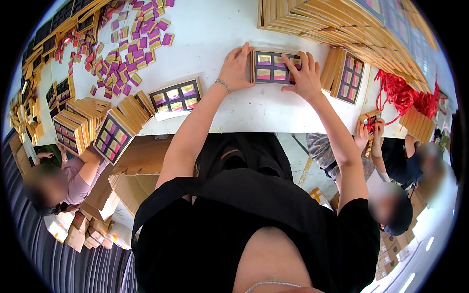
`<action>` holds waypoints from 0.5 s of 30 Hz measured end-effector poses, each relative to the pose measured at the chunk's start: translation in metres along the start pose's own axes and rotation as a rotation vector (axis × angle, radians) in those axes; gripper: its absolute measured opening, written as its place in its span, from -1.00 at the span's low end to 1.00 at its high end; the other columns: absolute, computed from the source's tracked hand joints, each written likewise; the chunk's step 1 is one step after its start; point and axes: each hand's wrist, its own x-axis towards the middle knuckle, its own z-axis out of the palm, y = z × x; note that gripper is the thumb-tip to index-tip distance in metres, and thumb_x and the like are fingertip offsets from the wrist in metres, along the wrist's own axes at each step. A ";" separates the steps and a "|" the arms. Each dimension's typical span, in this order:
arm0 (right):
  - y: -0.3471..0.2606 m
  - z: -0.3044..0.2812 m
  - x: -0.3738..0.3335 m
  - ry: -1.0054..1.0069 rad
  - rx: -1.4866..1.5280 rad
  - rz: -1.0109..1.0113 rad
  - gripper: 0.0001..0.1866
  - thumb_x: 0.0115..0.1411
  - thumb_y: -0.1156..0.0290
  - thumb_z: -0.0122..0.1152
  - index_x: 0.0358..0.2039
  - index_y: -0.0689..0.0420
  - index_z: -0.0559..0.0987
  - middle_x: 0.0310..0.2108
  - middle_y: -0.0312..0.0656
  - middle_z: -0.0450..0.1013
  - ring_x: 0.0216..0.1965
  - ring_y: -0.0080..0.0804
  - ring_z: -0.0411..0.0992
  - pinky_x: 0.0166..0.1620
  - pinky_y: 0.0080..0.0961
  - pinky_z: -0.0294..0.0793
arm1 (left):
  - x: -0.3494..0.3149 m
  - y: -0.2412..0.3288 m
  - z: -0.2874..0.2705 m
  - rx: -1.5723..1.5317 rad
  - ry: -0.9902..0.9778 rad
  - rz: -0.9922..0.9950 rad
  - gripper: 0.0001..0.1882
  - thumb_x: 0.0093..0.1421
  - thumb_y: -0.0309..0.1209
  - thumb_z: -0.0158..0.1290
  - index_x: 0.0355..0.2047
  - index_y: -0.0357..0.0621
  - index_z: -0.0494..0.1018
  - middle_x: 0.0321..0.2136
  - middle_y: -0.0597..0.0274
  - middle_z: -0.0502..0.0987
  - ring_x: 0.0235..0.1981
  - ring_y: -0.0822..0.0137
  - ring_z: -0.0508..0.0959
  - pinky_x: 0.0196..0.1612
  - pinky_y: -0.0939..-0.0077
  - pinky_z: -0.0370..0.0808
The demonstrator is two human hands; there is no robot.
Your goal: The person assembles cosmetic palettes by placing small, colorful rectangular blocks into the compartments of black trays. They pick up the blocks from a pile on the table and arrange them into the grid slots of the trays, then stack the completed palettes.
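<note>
Both hands met on the white worktop (244,112): the left hand (236,68) and right hand (305,75) gripped opposite sides of a flat gold-framed box of purple-and-gold packets (271,67), fingers closed on it. Beyond lay stacked gold boxes (317,19).

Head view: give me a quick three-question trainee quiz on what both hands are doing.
1. True or false: both hands touch the same gold-framed box on the white table.
2. Which hand has a bracelet at its wrist? A) left hand B) right hand C) neither
3. Fill in: the loose pile of small purple and gold packets lies to the person's ____ of the held box.

Key
1. True: the left hand is on its left edge, and the right hand lies over its right end.
2. A
3. left
</note>
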 end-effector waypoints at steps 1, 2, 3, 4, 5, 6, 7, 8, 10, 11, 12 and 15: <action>0.000 -0.001 -0.001 -0.019 -0.013 -0.008 0.23 -0.36 -0.15 0.56 0.37 -0.38 0.11 0.25 0.04 0.05 0.27 0.17 0.03 0.22 0.18 0.14 | 0.001 0.000 0.000 0.008 -0.006 -0.008 0.32 -0.30 -0.25 0.44 0.35 -0.27 -0.18 0.24 0.19 0.28 0.27 0.01 0.18 0.36 0.18 0.09; -0.002 -0.001 0.000 -0.049 -0.026 -0.011 0.22 -0.35 -0.16 0.55 0.37 -0.39 0.11 0.26 0.04 0.04 0.29 0.16 0.01 0.24 0.19 0.10 | 0.000 0.001 0.000 0.016 -0.012 -0.016 0.31 -0.30 -0.25 0.44 0.35 -0.28 -0.18 0.24 0.20 0.28 0.27 0.00 0.19 0.36 0.18 0.09; -0.005 -0.003 0.003 -0.075 -0.041 -0.014 0.21 -0.33 -0.17 0.55 0.37 -0.39 0.11 0.27 0.04 0.04 0.30 0.16 -0.01 0.25 0.21 0.07 | 0.000 0.000 0.000 0.007 -0.008 -0.012 0.31 -0.30 -0.25 0.44 0.35 -0.28 -0.17 0.24 0.18 0.28 0.27 0.00 0.19 0.36 0.18 0.09; -0.006 -0.004 0.005 -0.101 -0.056 -0.019 0.20 -0.32 -0.17 0.54 0.37 -0.39 0.11 0.27 0.05 0.03 0.32 0.15 -0.03 0.27 0.22 0.03 | 0.000 0.000 0.000 -0.001 -0.004 -0.010 0.30 -0.30 -0.25 0.44 0.35 -0.28 -0.16 0.24 0.16 0.28 0.27 -0.01 0.19 0.36 0.17 0.09; -0.005 -0.002 0.007 -0.082 -0.037 -0.034 0.20 -0.30 -0.15 0.55 0.37 -0.38 0.11 0.28 0.05 0.02 0.32 0.16 -0.04 0.28 0.23 0.01 | -0.001 -0.001 -0.001 -0.008 0.003 -0.010 0.30 -0.30 -0.25 0.44 0.35 -0.29 -0.15 0.24 0.15 0.28 0.27 -0.01 0.19 0.36 0.16 0.09; -0.002 0.004 0.008 -0.065 -0.014 -0.054 0.19 -0.29 -0.12 0.55 0.37 -0.36 0.11 0.28 0.06 0.01 0.33 0.16 -0.05 0.29 0.24 -0.01 | -0.002 -0.001 -0.001 -0.046 -0.002 -0.013 0.27 -0.28 -0.27 0.43 0.34 -0.29 -0.13 0.24 0.12 0.27 0.28 -0.03 0.17 0.36 0.16 0.09; -0.003 0.010 0.013 -0.040 0.018 -0.088 0.18 -0.27 -0.09 0.56 0.37 -0.34 0.11 0.29 0.06 0.01 0.34 0.17 -0.06 0.30 0.24 -0.03 | -0.002 0.000 -0.004 -0.071 -0.001 -0.026 0.24 -0.26 -0.28 0.43 0.34 -0.29 -0.11 0.25 0.10 0.26 0.29 -0.04 0.15 0.37 0.16 0.08; 0.001 0.013 0.014 0.009 0.057 -0.124 0.17 -0.26 -0.03 0.57 0.37 -0.29 0.12 0.29 0.08 0.01 0.35 0.18 -0.06 0.31 0.22 -0.03 | -0.004 0.001 -0.005 -0.096 0.004 -0.043 0.21 -0.23 -0.29 0.42 0.34 -0.30 -0.09 0.25 0.08 0.25 0.31 -0.05 0.14 0.37 0.16 0.07; 0.010 0.024 0.016 0.106 0.249 -0.222 0.17 -0.28 0.08 0.59 0.36 -0.13 0.15 0.28 0.14 0.03 0.33 0.23 -0.03 0.32 0.11 0.01 | -0.014 0.015 -0.002 0.137 0.112 -0.016 0.13 -0.17 -0.35 0.38 0.33 -0.32 -0.05 0.26 -0.01 0.23 0.34 -0.07 0.09 0.38 0.19 0.06; 0.011 0.030 0.015 0.087 0.250 -0.195 0.16 -0.30 0.14 0.59 0.36 -0.10 0.17 0.25 0.18 0.06 0.28 0.23 0.04 0.30 0.02 0.10 | -0.029 0.021 -0.003 0.251 0.153 -0.005 0.09 -0.13 -0.38 0.36 0.33 -0.33 -0.03 0.26 -0.06 0.22 0.35 -0.08 0.06 0.38 0.20 0.05; 0.008 0.027 0.014 0.048 0.213 -0.162 0.17 -0.32 0.16 0.60 0.36 -0.09 0.17 0.23 0.19 0.08 0.24 0.22 0.08 0.27 0.00 0.14 | -0.055 0.032 -0.013 0.078 0.169 -0.041 0.03 -0.09 -0.40 0.33 0.33 -0.33 -0.01 0.28 -0.11 0.19 0.35 -0.09 0.07 0.37 0.18 0.09; -0.036 0.021 0.020 0.170 0.427 -0.160 0.16 -0.38 0.17 0.58 0.32 -0.08 0.23 0.13 0.18 0.17 0.12 0.18 0.20 0.15 0.00 0.22 | -0.159 0.060 -0.038 -0.288 0.166 -0.313 -0.03 0.05 -0.36 0.29 0.36 -0.26 -0.05 0.35 -0.11 0.05 0.35 -0.05 0.12 0.31 0.21 0.22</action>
